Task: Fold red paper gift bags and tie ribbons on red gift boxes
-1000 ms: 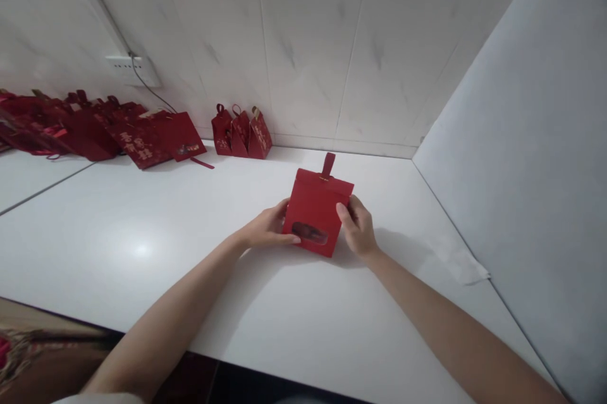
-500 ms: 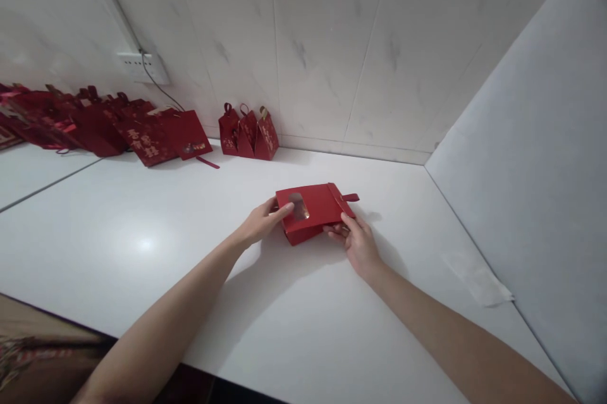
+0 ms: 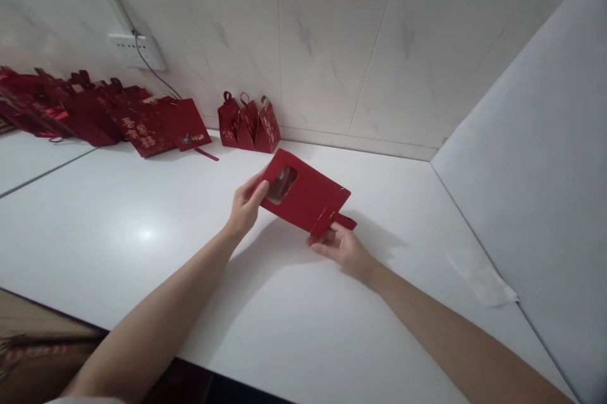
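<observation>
A red box with a clear window and a ribbon loop is tilted above the white table, its loop end lower and to the right. My left hand grips its left end beside the window, thumb on the face and fingers hidden behind. At the lower right end, my right hand has its fingers closed on the flap edge near the loop. The underside of the box is out of sight.
Three small red boxes stand by the tiled wall. More red bags and boxes lean at the back left, below a socket. A clear wrapper lies at the right, by a pale upright panel.
The red box has been lifted and turned, its window end up and its loop end down towards me. My left hand has risen with it; my right hand has shifted slightly left and down.
</observation>
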Demonstrator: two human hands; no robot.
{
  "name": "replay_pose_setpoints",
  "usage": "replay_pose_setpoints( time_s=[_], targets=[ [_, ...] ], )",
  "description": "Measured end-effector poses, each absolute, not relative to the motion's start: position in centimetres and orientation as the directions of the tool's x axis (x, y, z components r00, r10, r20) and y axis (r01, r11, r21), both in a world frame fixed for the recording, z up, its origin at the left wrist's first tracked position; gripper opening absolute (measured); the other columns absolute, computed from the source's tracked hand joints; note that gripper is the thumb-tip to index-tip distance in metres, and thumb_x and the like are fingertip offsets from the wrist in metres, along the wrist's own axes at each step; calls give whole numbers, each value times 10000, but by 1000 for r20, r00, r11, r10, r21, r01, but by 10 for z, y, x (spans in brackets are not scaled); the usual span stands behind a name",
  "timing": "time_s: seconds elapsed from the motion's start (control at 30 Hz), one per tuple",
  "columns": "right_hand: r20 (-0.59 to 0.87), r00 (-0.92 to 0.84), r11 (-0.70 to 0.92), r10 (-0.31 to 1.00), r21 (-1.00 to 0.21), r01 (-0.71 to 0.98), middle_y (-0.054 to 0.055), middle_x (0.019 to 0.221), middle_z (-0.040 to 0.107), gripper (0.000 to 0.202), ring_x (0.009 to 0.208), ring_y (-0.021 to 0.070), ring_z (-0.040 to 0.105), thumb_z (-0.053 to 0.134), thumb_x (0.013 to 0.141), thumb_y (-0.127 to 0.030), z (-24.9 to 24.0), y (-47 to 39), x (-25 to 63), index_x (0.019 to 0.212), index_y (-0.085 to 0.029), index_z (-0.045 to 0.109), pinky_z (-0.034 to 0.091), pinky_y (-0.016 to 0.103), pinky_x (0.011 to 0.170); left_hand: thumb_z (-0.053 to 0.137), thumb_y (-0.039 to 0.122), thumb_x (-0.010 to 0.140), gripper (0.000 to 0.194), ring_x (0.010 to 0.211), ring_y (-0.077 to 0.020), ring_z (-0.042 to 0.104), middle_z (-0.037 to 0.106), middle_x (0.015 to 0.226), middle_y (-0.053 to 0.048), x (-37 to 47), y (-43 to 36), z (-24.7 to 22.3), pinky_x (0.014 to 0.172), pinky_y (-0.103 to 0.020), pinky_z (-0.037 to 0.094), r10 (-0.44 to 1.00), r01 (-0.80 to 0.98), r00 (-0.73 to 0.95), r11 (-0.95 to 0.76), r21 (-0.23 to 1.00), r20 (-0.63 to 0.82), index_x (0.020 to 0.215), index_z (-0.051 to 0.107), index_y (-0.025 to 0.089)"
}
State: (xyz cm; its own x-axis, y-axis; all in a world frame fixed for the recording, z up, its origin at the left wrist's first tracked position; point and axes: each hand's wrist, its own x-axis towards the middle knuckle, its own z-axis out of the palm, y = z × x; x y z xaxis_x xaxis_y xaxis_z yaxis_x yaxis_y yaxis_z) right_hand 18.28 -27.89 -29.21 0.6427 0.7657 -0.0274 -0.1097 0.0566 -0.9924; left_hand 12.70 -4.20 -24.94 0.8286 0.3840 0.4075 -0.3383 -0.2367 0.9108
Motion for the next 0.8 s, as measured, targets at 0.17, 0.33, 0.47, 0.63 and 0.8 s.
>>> replay_pose_setpoints(
  time_s=[0.17,0.33,0.47,0.63,0.8],
  targets=[
    [-112,554,-53,825,-991,-121,85,844,756,383,834,202,688,571,884,-524,-284,-283,180,896,-172,722,503,355,793,392,577,935,558,1240,-294,519,566,1336,-113,117,-47,-235,1045,-427,414,315,-456,719,-458,763,619,1305,590,209],
    [-101,558,-71,824,-995,-74,87,777,750,477,800,195,681,538,891,-554,-286,-283,182,706,-163,741,503,331,779,333,643,918,674,1286,-314,478,505,1407,-129,113,-56,-231,1088,-453,369,243,-472,778,-381,795,579,1407,477,203],
    [-19,646,-24,763,-1000,-2,75,727,725,435,703,178,670,553,897,-521,-289,-285,175,727,-152,709,519,332,731,347,586,941,595,1249,-310,514,575,1331,-124,118,-53,-238,1060,-455,394,285,-470,789,-290,833,544,1344,539,192],
    [220,656,27,722,-956,292,61,683,691,340,636,174,658,551,918,-432,-294,-289,167,754,-158,667,526,300,598,282,592,956,598,1153,-304,583,645,1220,-116,124,-48,-247,979,-439,450,310,-455,809,-207,866,499,1246,604,180],
    [496,538,67,681,-774,630,62,664,660,282,598,181,642,518,936,-331,-297,-291,165,739,-163,631,506,293,523,254,597,960,599,1085,-285,617,661,1172,-106,122,-49,-250,922,-417,477,317,-472,789,-235,849,527,1203,620,190]
  ],
)
